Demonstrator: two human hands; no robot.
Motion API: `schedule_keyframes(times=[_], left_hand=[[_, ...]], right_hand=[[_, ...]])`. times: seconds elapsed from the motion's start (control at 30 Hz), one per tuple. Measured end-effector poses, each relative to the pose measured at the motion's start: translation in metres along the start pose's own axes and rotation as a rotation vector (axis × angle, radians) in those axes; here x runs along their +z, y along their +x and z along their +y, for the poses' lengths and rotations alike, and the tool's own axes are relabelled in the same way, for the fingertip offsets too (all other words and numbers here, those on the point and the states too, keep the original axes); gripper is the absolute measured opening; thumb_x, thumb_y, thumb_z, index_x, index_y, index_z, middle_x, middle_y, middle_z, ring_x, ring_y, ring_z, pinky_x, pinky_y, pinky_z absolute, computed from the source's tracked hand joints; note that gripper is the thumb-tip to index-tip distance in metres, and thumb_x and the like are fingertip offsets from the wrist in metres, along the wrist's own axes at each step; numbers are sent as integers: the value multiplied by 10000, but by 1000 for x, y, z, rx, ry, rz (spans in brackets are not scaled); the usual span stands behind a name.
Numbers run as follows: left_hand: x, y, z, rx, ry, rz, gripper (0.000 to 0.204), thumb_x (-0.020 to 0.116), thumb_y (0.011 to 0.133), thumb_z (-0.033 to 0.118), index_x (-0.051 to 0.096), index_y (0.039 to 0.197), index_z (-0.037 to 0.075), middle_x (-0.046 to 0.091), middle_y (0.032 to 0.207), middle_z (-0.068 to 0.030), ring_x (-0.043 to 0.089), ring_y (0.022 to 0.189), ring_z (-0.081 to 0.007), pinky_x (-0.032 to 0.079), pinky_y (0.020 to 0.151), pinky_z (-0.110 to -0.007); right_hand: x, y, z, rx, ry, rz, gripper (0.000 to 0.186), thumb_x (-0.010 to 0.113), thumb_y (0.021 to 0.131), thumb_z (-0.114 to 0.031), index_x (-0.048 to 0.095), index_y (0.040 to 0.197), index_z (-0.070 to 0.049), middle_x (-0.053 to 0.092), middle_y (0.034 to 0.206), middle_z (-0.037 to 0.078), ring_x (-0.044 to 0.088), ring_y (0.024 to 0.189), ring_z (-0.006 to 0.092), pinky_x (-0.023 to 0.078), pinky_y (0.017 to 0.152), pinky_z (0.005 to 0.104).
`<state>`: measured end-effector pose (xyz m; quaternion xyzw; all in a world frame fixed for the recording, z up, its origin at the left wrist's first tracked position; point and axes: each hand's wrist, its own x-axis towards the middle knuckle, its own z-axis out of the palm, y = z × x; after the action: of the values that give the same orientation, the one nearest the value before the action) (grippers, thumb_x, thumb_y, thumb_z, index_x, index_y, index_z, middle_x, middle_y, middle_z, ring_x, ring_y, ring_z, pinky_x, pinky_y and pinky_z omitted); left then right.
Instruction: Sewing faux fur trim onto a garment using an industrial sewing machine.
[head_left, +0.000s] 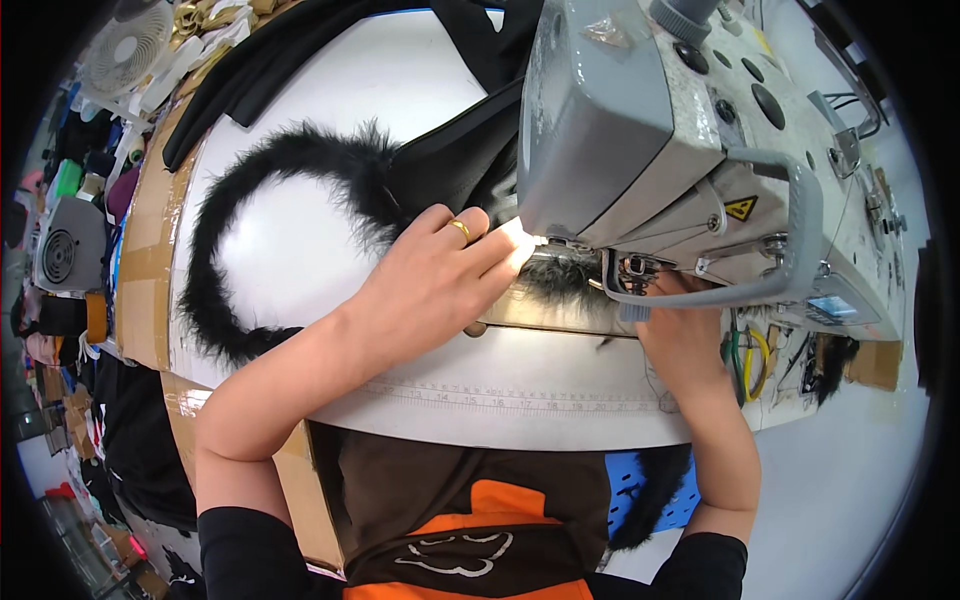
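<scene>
My left hand [446,276], with a gold-coloured ring, has bent fingers pressed on the black fabric [458,160] and feather trim just left of the sewing machine's needle area. The black feather trim [222,238] loops across the white table [330,80], and more of it [555,285] lies under the presser foot on the metal plate. The grey industrial sewing machine [640,120] takes up the upper right. My right hand [680,340] reaches behind the machine's front guard; its fingertips are hidden, so what they hold cannot be made out.
Green-handled and yellow-handled scissors [755,365] lie right of my right hand. A printed ruler strip [480,398] runs along the front edge. Cardboard [145,270], a fan [128,52], a grey appliance [70,245] and piles of cloth crowd the left. Dark feather trim [650,490] hangs below the table.
</scene>
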<state>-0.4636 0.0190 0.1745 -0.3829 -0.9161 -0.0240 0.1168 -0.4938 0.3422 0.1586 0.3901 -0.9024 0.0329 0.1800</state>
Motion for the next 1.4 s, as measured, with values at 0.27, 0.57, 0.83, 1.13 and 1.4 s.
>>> schedule_keyframes(times=[0.27,0.57,0.83,1.13,1.4], left_hand=[[5,3,-11,36,-135,121,383,650,884,138,723,1254,72,657,1238,-1,586,1048,-200,468,857,-331],[5,1,-6,11,-108,127,373,664,862,137,741,1220,67,649,1184,3,588,1032,-200,472,842,-326],[8,1,-1,-4,-54,123,349,700,826,149,753,1162,71,636,1112,-4,589,1034,-202,471,840,-330],[7,3,-1,-22,-60,125,339,690,841,134,743,1171,76,662,1147,-13,607,1054,-208,479,853,-336],[12,2,-1,-32,-49,158,331,682,845,131,736,1166,72,670,1147,-11,628,1056,-209,487,852,-334]], right_hand=[[1,-5,5,-13,107,-40,316,769,728,-46,714,1039,-56,675,1078,106,671,1057,352,544,928,486],[-10,3,0,-49,95,-79,401,685,679,57,691,1079,21,669,1027,173,663,1015,420,547,888,530],[-5,3,1,67,107,-93,369,687,813,12,748,1143,-142,779,1090,-1,733,1015,242,585,833,414],[4,0,4,54,53,-31,359,697,802,13,743,1123,-143,760,1049,3,720,1005,286,588,824,434],[2,3,3,55,107,-6,397,680,805,29,742,1159,-141,755,1090,26,729,986,301,587,830,449]])
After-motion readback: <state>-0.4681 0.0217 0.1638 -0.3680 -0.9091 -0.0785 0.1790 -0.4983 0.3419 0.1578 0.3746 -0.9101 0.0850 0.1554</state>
